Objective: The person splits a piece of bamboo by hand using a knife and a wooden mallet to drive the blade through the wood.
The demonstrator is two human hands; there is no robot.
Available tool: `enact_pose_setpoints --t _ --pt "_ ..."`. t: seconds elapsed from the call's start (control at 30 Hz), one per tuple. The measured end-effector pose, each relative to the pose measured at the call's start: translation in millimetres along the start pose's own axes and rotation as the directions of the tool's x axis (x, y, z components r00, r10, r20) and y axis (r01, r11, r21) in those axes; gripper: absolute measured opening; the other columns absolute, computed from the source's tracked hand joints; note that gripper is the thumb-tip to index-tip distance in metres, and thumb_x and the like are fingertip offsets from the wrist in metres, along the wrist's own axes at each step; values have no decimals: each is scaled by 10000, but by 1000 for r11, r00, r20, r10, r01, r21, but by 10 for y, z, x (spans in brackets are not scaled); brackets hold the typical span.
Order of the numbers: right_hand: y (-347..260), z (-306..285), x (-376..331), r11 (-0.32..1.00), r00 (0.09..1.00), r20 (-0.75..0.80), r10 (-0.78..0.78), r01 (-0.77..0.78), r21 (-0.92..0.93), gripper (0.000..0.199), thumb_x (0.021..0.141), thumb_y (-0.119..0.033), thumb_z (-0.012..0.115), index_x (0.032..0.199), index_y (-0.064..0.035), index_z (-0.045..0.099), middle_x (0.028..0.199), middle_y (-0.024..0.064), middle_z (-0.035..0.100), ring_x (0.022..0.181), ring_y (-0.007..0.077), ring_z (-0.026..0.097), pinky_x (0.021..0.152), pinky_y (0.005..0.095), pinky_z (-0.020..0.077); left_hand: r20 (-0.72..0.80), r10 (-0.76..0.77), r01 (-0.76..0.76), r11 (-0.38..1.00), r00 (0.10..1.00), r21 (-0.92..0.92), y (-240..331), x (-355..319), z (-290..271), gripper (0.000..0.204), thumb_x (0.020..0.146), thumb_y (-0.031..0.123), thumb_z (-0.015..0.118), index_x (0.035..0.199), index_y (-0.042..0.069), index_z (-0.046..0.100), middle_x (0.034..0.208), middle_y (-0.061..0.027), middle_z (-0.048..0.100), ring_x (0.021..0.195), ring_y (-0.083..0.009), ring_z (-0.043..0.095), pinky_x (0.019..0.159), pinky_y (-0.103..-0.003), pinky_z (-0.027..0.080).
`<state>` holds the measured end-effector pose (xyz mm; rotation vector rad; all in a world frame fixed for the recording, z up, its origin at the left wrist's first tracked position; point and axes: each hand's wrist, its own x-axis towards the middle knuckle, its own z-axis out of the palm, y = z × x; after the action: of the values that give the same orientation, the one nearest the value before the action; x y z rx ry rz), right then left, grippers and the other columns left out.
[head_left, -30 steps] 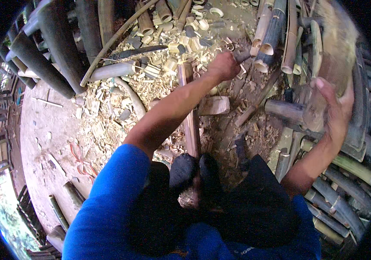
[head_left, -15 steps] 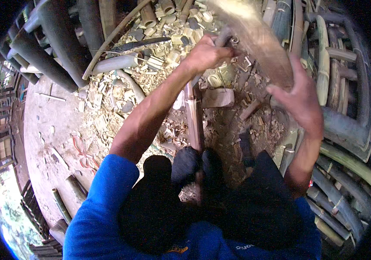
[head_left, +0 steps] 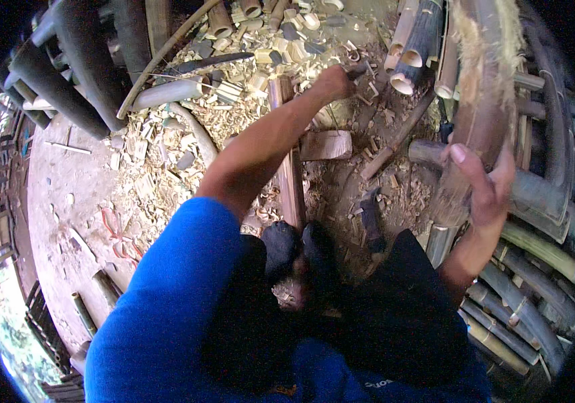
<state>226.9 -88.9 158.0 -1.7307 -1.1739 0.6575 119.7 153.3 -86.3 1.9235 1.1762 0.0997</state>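
Observation:
My right hand (head_left: 485,185) grips the lower part of a large brown bamboo piece (head_left: 485,114), thumb across its face. Its upper part is pale and frayed with loose fibres, and its top runs out of view. Over the wood chips, my left hand (head_left: 334,84) is closed around a dark, narrow tool (head_left: 358,69); only a short end shows beyond the fist, so its kind is unclear. Below my left forearm a long wooden bar (head_left: 291,185) runs toward my dark-covered feet (head_left: 282,248). A pale wooden block (head_left: 328,145) lies against its right side.
Pale wood chips (head_left: 156,161) cover much of the ground. Cut bamboo tubes (head_left: 412,60) lie at the far right, and more bamboo lengths (head_left: 526,309) are stacked at my right. Dark bamboo pieces (head_left: 79,67) lean at the far left. A dark-handled tool (head_left: 371,218) lies right of my feet.
The bamboo piece has swung from the upper middle to the right, now nearly upright in my right hand. My left hand, previously close beside it, is now apart from it, with the dark tool.

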Motion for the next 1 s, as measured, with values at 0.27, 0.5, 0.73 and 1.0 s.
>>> enact_pose_setpoints --t 0.27,0.5,0.73,1.0 --pt "158 107 -131 963 977 98 192 -207 173 777 727 -247 753 1358 37 402 1223 152 556 1078 216 569 922 330 468 -48 339 -256 602 939 -757 777 -1239 -800 265 859 267 651 968 40 735 724 -38 650 525 -68 476 472 -237 355" --pt "37 316 -224 984 998 8 66 -66 168 697 736 -241 720 1311 28 431 995 118 596 821 181 606 763 299 490 -37 296 -213 590 955 -779 204 -1040 -564 292 860 237 624 1045 36 727 765 -59 675 556 -95 514 523 -243 415" --pt "82 149 -117 998 999 21 -42 41 47 651 750 -234 713 1284 29 449 974 126 605 775 188 615 725 313 501 34 273 -162 660 961 -734 139 -1076 -592 193 853 209 654 907 30 706 709 -38 653 541 -88 523 503 -246 411" --pt "286 323 76 884 958 136 -253 286 -370 773 753 -305 756 1352 51 422 1214 154 584 1146 264 551 1021 347 398 96 365 -196 683 926 -703 122 -1282 -559 166 824 163 675 898 14 678 611 -17 591 553 -70 526 488 -250 400"
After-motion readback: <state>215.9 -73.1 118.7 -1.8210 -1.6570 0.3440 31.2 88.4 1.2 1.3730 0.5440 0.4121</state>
